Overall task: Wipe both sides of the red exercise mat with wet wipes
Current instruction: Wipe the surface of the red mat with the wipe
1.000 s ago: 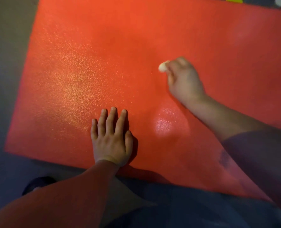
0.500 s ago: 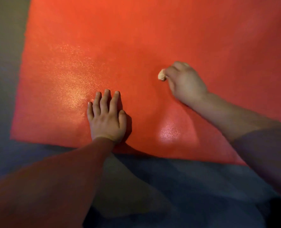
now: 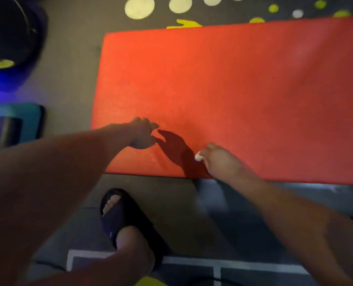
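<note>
Balled wet wipe (image 3: 198, 156) pinched in right grip (image 3: 220, 162), over red mat (image 3: 233, 89) near edge, left grip (image 3: 142, 135) loose, empty, nearby

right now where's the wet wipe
In the head view the wet wipe is a small white wad pinched in the right hand, over the near edge of the red mat, just right of the left hand.

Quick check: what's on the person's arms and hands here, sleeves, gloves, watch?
Left hand and right hand are ungloved; both forearms show no sleeve up to the frame edge. No watch or band at either wrist. Blur hides anything ring-sized.
</note>
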Motion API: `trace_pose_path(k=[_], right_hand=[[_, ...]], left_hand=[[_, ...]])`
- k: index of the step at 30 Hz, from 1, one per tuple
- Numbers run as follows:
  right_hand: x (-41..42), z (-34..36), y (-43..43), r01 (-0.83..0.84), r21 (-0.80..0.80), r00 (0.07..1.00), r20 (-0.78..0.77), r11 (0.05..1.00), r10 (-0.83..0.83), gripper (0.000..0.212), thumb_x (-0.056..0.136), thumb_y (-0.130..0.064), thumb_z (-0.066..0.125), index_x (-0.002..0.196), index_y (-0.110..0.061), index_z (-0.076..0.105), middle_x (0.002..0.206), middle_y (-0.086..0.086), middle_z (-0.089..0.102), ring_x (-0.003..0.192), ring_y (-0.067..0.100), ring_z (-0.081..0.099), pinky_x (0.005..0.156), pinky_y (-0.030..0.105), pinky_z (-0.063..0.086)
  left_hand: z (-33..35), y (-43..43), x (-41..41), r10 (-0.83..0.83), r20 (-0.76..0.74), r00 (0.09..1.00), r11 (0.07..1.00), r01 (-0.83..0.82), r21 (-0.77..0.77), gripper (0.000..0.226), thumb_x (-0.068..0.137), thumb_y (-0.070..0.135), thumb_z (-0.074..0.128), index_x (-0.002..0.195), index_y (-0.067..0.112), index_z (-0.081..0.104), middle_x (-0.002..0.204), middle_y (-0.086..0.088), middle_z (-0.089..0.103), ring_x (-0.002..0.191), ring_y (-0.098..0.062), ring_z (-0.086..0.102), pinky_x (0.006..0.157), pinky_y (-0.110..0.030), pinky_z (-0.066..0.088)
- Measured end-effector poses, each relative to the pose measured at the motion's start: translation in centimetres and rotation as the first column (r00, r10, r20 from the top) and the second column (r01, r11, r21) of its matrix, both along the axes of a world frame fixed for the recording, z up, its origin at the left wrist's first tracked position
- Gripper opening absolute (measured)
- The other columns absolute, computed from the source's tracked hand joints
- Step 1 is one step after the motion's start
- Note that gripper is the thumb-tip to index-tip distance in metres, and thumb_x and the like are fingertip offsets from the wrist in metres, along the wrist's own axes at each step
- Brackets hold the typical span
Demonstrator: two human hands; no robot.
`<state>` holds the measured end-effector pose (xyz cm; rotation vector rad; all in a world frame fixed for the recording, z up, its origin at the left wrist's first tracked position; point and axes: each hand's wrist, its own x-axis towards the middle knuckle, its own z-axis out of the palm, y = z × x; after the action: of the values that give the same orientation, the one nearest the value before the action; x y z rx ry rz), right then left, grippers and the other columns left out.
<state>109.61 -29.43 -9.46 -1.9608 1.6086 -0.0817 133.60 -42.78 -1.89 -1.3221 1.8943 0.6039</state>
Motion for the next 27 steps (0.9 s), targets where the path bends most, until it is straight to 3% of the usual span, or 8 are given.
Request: trace_pose_path(k=[4,9,13,17,21,23,25,27], right_hand=[[0.9,2.5,-1.7,0.151,-0.003,0.989,0.002,0.989,-0.151,0.020,0.092,-0.011,0.056,0.108,-0.013,0.067,0.104,0.016,0.059,0.094,0.039,0.062,0.082,0.046,0.052],[2.3,4.5,-1.6,0.289,-0.013,0.956,-0.042,0.957,-0.289,0.014,0.092,-0.009,0.062,0.102,-0.007,0.070,0.100,0.019,0.064,0.095,0.037,0.061,0.080,0.036,0.043],[4.2,3.8,-3.9,0.253,0.015,0.965,-0.073,0.967,-0.252,0.014,0.092,-0.010,0.063,0.104,-0.007,0.070,0.104,0.018,0.066,0.101,0.035,0.061,0.084,0.034,0.042],[5.3,1.5,-8.4,0.057,-0.030,0.990,-0.131,0.998,-0.060,0.014,0.095,-0.014,0.058,0.103,-0.010,0.068,0.103,0.017,0.062,0.098,0.037,0.060,0.082,0.038,0.045],[4.1,-1.8,-11.9,0.246,-0.234,0.948,-0.143,0.940,-0.284,0.017,0.093,-0.009,0.055,0.106,-0.004,0.065,0.104,0.023,0.061,0.094,0.042,0.060,0.078,0.045,0.045],[4.9,-3.6,-10.7,0.306,-0.261,0.936,-0.092,0.915,-0.339,0.021,0.091,-0.009,0.053,0.109,-0.008,0.066,0.105,0.019,0.062,0.093,0.041,0.062,0.079,0.045,0.050],[7.2,-4.4,-6.7,0.215,-0.274,0.976,0.016,0.938,-0.219,0.025,0.090,-0.009,0.053,0.111,-0.014,0.066,0.105,0.013,0.063,0.094,0.036,0.062,0.081,0.044,0.054],[9.8,-4.1,-1.3,-0.057,-0.231,0.992,0.096,0.971,0.081,0.030,0.089,-0.009,0.050,0.114,-0.012,0.066,0.107,0.012,0.063,0.098,0.034,0.062,0.086,0.044,0.054]], left_hand=[[4.4,-0.3,3.1,0.004,-0.127,0.992,0.999,-0.009,-0.037,0.053,0.104,0.039,0.042,0.153,0.020,0.041,0.151,-0.017,0.046,0.140,-0.039,0.039,0.115,-0.042,0.035],[4.3,1.3,6.3,0.082,-0.213,0.974,0.996,-0.086,-0.007,0.050,0.098,0.046,0.043,0.136,0.017,0.059,0.143,-0.017,0.056,0.132,-0.037,0.051,0.111,-0.041,0.042],[0.7,2.8,8.6,0.224,-0.318,0.921,0.967,-0.250,-0.044,0.043,0.104,0.036,0.046,0.141,0.017,0.055,0.145,-0.017,0.053,0.137,-0.034,0.046,0.114,-0.034,0.030],[-4.4,4.5,11.0,0.412,-0.299,0.861,0.902,-0.432,-0.002,0.054,0.093,0.053,0.036,0.138,0.028,0.054,0.145,-0.007,0.054,0.138,-0.030,0.040,0.116,-0.042,0.025],[-6.8,6.4,11.6,0.516,-0.345,0.784,0.803,-0.583,-0.123,0.043,0.090,0.043,0.054,0.133,0.042,0.050,0.145,0.005,0.039,0.138,-0.033,0.029,0.109,-0.053,0.033],[-7.7,7.1,11.2,0.483,-0.340,0.807,0.811,-0.559,-0.172,0.046,0.090,0.039,0.058,0.134,0.042,0.047,0.146,0.004,0.035,0.137,-0.033,0.028,0.107,-0.056,0.035],[-8.0,8.2,11.1,0.446,-0.334,0.830,0.832,-0.523,-0.188,0.056,0.088,0.039,0.061,0.140,0.040,0.042,0.150,0.003,0.032,0.139,-0.033,0.025,0.108,-0.057,0.035],[-8.4,9.2,11.2,0.449,-0.354,0.820,0.831,-0.529,-0.172,0.066,0.086,0.038,0.062,0.148,0.037,0.039,0.155,0.003,0.029,0.142,-0.033,0.021,0.111,-0.058,0.035]])
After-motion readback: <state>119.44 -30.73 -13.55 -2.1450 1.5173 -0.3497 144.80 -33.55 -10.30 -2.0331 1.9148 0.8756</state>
